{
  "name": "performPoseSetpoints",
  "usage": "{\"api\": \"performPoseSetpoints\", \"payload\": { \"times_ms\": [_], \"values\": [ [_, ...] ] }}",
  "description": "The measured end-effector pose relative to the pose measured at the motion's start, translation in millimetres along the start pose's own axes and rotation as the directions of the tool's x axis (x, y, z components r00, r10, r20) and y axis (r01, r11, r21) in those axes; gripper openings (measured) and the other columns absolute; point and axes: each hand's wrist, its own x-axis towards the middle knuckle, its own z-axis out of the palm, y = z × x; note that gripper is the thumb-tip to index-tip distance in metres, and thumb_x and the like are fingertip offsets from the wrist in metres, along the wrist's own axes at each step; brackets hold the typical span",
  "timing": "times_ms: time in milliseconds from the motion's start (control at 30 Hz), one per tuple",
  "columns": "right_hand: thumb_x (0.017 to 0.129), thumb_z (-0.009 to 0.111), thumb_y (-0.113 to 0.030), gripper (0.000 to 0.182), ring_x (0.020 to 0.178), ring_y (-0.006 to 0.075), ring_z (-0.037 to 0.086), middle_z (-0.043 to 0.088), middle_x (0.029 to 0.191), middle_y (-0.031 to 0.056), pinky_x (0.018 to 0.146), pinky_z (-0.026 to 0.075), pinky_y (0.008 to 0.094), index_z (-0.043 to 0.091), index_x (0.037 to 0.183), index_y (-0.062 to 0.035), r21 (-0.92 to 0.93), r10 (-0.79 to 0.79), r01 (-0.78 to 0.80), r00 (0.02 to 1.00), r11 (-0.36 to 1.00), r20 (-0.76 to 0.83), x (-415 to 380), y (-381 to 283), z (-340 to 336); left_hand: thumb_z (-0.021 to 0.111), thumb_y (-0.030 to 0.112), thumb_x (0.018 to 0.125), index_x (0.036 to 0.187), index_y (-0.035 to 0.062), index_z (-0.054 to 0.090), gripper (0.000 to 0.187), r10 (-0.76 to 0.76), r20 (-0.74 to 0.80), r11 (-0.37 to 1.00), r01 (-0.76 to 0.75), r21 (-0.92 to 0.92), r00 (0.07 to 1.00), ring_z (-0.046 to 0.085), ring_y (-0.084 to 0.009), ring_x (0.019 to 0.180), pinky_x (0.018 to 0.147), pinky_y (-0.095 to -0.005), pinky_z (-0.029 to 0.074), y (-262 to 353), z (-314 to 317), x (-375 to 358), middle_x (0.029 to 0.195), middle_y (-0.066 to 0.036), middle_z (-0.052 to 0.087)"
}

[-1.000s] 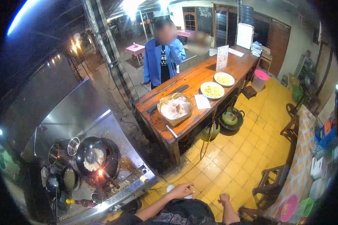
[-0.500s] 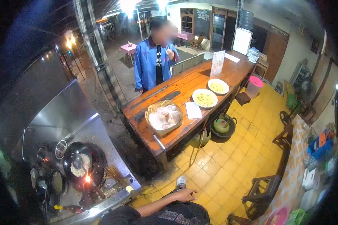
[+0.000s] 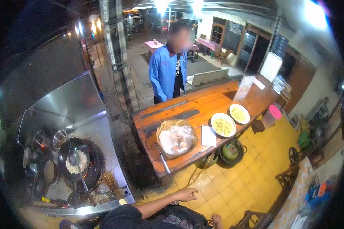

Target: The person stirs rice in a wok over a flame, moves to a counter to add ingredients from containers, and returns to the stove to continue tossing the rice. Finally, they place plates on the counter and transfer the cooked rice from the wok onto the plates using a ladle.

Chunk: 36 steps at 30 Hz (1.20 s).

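Note:
My left hand [image 3: 186, 194] reaches across in front of my dark shirt, fingers loosely bent and apart, holding nothing. At the bottom edge shows my right hand [image 3: 217, 220], partly cut off; its fingers look curled, and what they hold, if anything, is hidden. To the left, a black wok [image 3: 96, 157] sits on the stove with pale, rice-like food [image 3: 70, 168] in it. A long-handled ladle [image 3: 83, 179] rests in the wok, its handle over the near rim. Neither hand touches the wok or ladle.
A wooden counter [image 3: 153, 126] holds a basket with a plastic bag [image 3: 176, 139], white paper [image 3: 208, 136] and two bowls of yellowish food [image 3: 223, 126] [image 3: 239, 113]. A person in a blue jacket [image 3: 162, 70] stands behind it. A gas cylinder [image 3: 230, 151] sits below; benches [image 3: 252, 219] stand right.
The view has swung, shifting the counter rightward. My right hand has come into view at the bottom. The person behind the counter has lowered a raised hand. Flame glare at the wok has faded.

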Motion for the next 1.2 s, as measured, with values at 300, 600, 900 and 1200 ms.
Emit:
{"api": "performPoseSetpoints", "payload": {
  "times_ms": [300, 600, 900, 1200],
  "values": [
    [0.078, 0.048, -0.01, 0.017, 0.048, 0.0211, 0.06, 0.059, 0.059, 0.0127, 0.044, 0.047, 0.0301, 0.058, 0.081, 0.0043, -0.424, -0.444, 0.394, 0.896, 0.816, -0.023, -61, -152, 90, 0.061, 0.036, 0.079, 0.113, 0.0024, 0.051, 0.049, -0.127, -0.263, 0.99, 0.106, -0.091, 0.956, 0.059, -0.0295, 0.084, 0.074, -0.0361, 0.046, -48, -29, -22, 0.091, -0.017, 0.061],
    [0.077, 0.05, -0.014, 0.02, 0.048, 0.0226, 0.06, 0.06, 0.055, 0.0147, 0.049, 0.048, 0.0332, 0.06, 0.074, 0.0029, -0.439, -0.465, 0.397, 0.884, 0.806, -0.054, 35, -158, 90, 0.062, 0.034, 0.079, 0.109, -0.0018, 0.051, 0.048, -0.292, -0.306, 0.94, 0.212, -0.268, 0.906, 0.06, -0.0272, 0.084, 0.073, -0.0347, 0.047, -41, -35, -33, 0.092, -0.019, 0.061],
    [0.082, 0.052, -0.011, 0.014, 0.055, 0.0182, 0.056, 0.061, 0.072, 0.0121, 0.054, 0.046, 0.0314, 0.057, 0.086, 0.0011, -0.417, -0.728, 0.739, 0.648, 0.529, 0.225, 96, -238, 106, 0.062, 0.036, 0.079, 0.12, 0.0004, 0.045, 0.056, -0.343, -0.358, 0.938, 0.294, -0.185, 0.869, 0.059, -0.0244, 0.089, 0.077, -0.0341, 0.047, -26, -46, 33, 0.097, -0.016, 0.061],
    [0.074, 0.051, -0.004, 0.02, 0.085, 0.0346, 0.053, 0.056, 0.088, 0.0202, 0.075, 0.043, 0.039, 0.056, 0.092, 0.0015, -0.359, -0.857, 0.888, 0.406, 0.288, 0.318, 74, -354, 125, 0.06, 0.038, 0.08, 0.114, 0.0027, 0.051, 0.05, -0.303, -0.429, 0.95, 0.233, -0.209, 0.851, 0.06, -0.0289, 0.085, 0.074, -0.0349, 0.046, 15, -14, 97, 0.091, -0.016, 0.062]
  ]
}}
